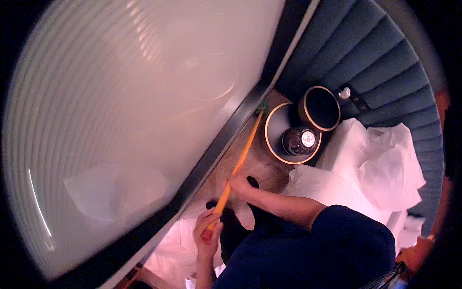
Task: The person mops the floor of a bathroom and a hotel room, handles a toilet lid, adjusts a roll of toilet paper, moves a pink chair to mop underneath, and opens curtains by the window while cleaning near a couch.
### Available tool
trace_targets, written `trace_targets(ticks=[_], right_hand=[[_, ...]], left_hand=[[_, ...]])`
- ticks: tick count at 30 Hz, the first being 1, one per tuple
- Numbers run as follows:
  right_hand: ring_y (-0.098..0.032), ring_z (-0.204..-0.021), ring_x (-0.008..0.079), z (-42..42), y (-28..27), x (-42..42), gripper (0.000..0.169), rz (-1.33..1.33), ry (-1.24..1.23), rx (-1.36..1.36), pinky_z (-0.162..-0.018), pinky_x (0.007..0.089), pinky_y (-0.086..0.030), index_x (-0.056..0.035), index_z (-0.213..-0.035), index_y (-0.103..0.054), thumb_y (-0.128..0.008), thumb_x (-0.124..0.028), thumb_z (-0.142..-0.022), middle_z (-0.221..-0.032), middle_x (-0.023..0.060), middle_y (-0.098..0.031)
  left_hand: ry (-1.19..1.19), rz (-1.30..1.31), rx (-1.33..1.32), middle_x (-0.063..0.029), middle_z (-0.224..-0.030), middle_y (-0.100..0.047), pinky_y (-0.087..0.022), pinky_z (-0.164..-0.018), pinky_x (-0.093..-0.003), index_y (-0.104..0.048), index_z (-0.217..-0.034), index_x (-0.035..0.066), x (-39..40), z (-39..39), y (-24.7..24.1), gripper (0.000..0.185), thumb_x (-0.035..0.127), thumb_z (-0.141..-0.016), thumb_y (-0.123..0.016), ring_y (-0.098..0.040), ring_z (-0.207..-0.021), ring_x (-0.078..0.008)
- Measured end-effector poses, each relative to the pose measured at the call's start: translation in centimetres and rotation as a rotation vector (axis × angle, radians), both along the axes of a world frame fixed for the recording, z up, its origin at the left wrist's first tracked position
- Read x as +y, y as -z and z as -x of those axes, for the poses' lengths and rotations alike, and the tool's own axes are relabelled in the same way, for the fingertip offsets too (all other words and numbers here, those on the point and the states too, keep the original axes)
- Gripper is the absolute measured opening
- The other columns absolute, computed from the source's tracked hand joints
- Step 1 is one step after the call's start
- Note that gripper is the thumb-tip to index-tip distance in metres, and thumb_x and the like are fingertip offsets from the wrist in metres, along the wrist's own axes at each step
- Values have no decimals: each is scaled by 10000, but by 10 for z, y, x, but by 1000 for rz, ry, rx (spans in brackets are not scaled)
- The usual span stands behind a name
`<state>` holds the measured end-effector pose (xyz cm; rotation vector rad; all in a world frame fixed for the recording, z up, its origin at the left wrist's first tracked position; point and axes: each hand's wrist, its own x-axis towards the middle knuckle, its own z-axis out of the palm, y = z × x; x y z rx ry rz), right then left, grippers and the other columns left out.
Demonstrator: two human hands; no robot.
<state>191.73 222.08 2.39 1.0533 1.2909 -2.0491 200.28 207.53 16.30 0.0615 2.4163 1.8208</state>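
My left hand (207, 231) grips the lower end of a long orange pole (249, 142). Further up the same pole, my right hand (239, 183) is closed around it. The pole slants up and away, over the wood-look floor (231, 159). Its far end meets a green head (264, 106), perhaps bristles, in the narrow corner between the framed panel and the round tables. The head is partly hidden and too small to tell exactly.
A large pale ribbed panel (119, 108) with a black frame (216, 144) rises close on the left. Two round gold-rimmed tables (276, 139) (322, 108) stand right, one bearing a dark rounded vessel (297, 142). White-covered furniture (325, 184) adjoins teal padded panelling (364, 61) with sockets (355, 99).
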Motion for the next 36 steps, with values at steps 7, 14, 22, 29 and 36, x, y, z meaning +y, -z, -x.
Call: trace_targets(ticks=[7,14,22,29,36], right_hand=[[-600,-759,257,-116,-22,-131,218,200,-229,-60,-675,360,-533,2,-1010,-409,-475,-184,-917,-857,127,-538],[-615,-835,226,-261,-68,-285,252,211,-523,-195,-711,332,-540,-13,-984,-449,-538,-234,-903,-943,109,-543],[-603,-814,197,-410,-92,-419,242,381,-1108,-273,-726,320,-544,-7,-915,-488,-534,-245,-912,-906,97,-564],[-601,-823,216,-487,-65,-504,235,429,-1458,-373,-785,361,-532,5,-912,-469,-540,-219,-907,-890,95,-548],[-608,-797,209,-524,-71,-577,223,500,-1617,-318,-733,341,-529,-78,-1020,-367,-535,-159,-896,-880,89,-547]], left_hand=[[-273,80,-51,-169,-944,-643,-466,-857,-350,-646,-876,1,-118,-116,-75,155,-25,-724,-655,-609,-955,-279],[-595,102,-27,-151,-858,-659,-485,-749,-312,-637,-807,-8,-251,-295,-83,130,-29,-683,-670,-639,-835,-258],[-907,262,-108,-180,-893,-654,-507,-681,-278,-666,-831,3,-330,-466,-135,208,-64,-636,-637,-651,-804,-224],[-1242,306,-149,-186,-896,-655,-524,-695,-287,-675,-835,19,-355,-554,-113,235,-72,-619,-648,-662,-806,-238],[-1360,461,-175,-156,-928,-653,-533,-716,-307,-683,-868,66,-375,-584,-104,242,38,-630,-721,-662,-801,-256]])
